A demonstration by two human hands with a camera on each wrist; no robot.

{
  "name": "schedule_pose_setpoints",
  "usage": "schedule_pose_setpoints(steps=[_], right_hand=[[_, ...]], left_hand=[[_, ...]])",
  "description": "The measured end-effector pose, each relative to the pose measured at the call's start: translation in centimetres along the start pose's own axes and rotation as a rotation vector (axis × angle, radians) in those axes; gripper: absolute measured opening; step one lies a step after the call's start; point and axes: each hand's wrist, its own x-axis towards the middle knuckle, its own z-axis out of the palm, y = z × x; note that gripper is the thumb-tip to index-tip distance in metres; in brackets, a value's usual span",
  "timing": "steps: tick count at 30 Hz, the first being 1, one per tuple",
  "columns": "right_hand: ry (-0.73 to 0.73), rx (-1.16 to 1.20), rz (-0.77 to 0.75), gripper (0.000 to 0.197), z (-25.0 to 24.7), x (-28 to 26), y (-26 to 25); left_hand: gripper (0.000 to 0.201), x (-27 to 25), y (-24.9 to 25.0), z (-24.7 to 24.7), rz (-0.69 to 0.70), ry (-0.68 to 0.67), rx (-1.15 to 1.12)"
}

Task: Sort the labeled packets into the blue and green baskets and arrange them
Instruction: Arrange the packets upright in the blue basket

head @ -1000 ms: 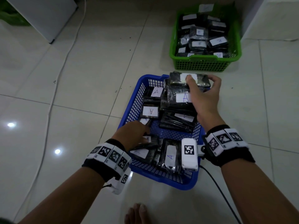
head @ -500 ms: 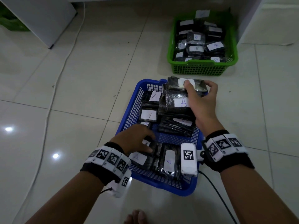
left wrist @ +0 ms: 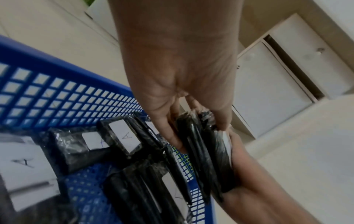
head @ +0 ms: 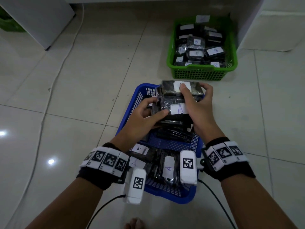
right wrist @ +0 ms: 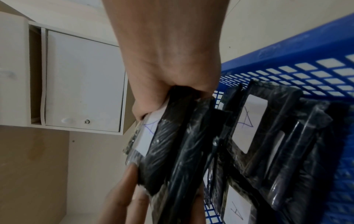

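Note:
The blue basket (head: 139,98) sits on the floor in front of me with several black wrapped packets in it, each with a white "A" label. A stack of these packets (head: 175,103) stands at its far end. My left hand (head: 145,116) grips the stack's left side, thumb on top. My right hand (head: 198,104) holds the right side, fingers curled over the top packet (head: 168,88). In the left wrist view, the left hand (left wrist: 182,75) has its fingers around the stack (left wrist: 203,151). In the right wrist view, the right hand (right wrist: 168,60) clasps the stack (right wrist: 172,151).
The green basket (head: 198,75), full of "B" packets, stands at the far right by a white wall. More "A" packets (head: 168,167) lie in the blue basket's near end. A white cable (head: 57,76) runs along the floor at left, past a white cabinet (head: 41,19).
My left hand has left the near packets and moved forward to take hold of the stack's left side. The right hand stays on the stack.

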Motion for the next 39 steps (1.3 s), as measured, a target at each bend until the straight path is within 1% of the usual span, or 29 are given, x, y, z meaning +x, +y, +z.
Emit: schedule_pose_setpoints(steps=[2, 5, 8, 9, 11, 13, 15, 17, 21, 23, 25, 27, 29, 31, 34, 37, 39], right_hand=[[-0.02, -0.028, -0.001, 0.054, -0.1, -0.1, 0.0], [-0.064, -0.076, -0.033, 0.056, -0.2, -0.1, 0.0], [-0.176, -0.152, -0.105, 0.057, 0.1, -0.8, 0.0], [-0.182, -0.156, -0.125, 0.057, 0.3, -1.0, 0.0], [-0.114, -0.085, -0.11, 0.056, 0.6, -1.0, -0.1], [-0.019, 0.03, -0.06, 0.056, 0.5, -0.6, -0.2], [0.066, 0.08, -0.03, 0.059, 0.1, -0.1, -0.5], [0.125, 0.101, -0.02, 0.061, -0.5, 0.4, -0.9], [0.153, 0.12, -0.017, 0.062, -1.6, 1.3, -1.5], [0.15, 0.139, -0.028, 0.063, -2.0, 1.5, -1.6], [0.152, 0.152, -0.033, 0.063, -2.2, 1.6, -1.6], [0.158, 0.153, -0.03, 0.064, -2.2, 1.7, -1.7], [0.153, 0.167, -0.024, 0.065, -2.3, 1.7, -1.8], [0.151, 0.193, -0.022, 0.065, -2.3, 1.8, -2.0], [0.156, 0.215, -0.025, 0.064, -2.6, 1.9, -2.4], [0.163, 0.215, -0.032, 0.065, -2.9, 1.9, -2.7], [0.16, 0.246, -0.032, 0.064, -3.3, 1.8, -2.7]], left_hand=[[0.037, 0.0, 0.0, 0.1, -0.032, -0.006, -0.021], [0.033, 0.0, -0.1, 0.5, -0.109, -0.009, -0.08], [0.04, 0.0, -0.5, 0.9, -0.093, -0.011, -0.056], [0.041, 0.0, -0.6, 0.7, -0.077, -0.014, -0.049], [0.043, -0.1, -0.9, 0.0, -0.017, -0.03, 0.045], [0.048, -0.2, -1.3, -0.9, 0.031, -0.055, 0.171], [0.049, -0.4, -1.9, -1.7, 0.026, -0.064, 0.238], [0.045, -0.6, -2.5, -2.2, 0.015, -0.065, 0.31], [0.04, -1.2, -3.5, -3.0, -0.006, -0.086, 0.363], [0.037, -1.4, -3.9, -3.1, 0.045, -0.089, 0.342], [0.036, -1.5, -4.1, -2.8, 0.134, -0.069, 0.358], [0.035, -1.5, -3.8, -2.3, 0.239, -0.022, 0.383], [0.033, -1.2, -3.2, -1.8, 0.302, 0.05, 0.321], [0.036, -0.7, -2.7, -1.3, 0.347, 0.097, 0.268], [0.044, 0.5, -2.4, 0.0, 0.358, 0.091, 0.228], [0.046, 1.5, -2.5, 0.9, 0.399, 0.096, 0.331], [0.039, 1.6, -2.6, 1.1, 0.487, 0.109, 0.378]])
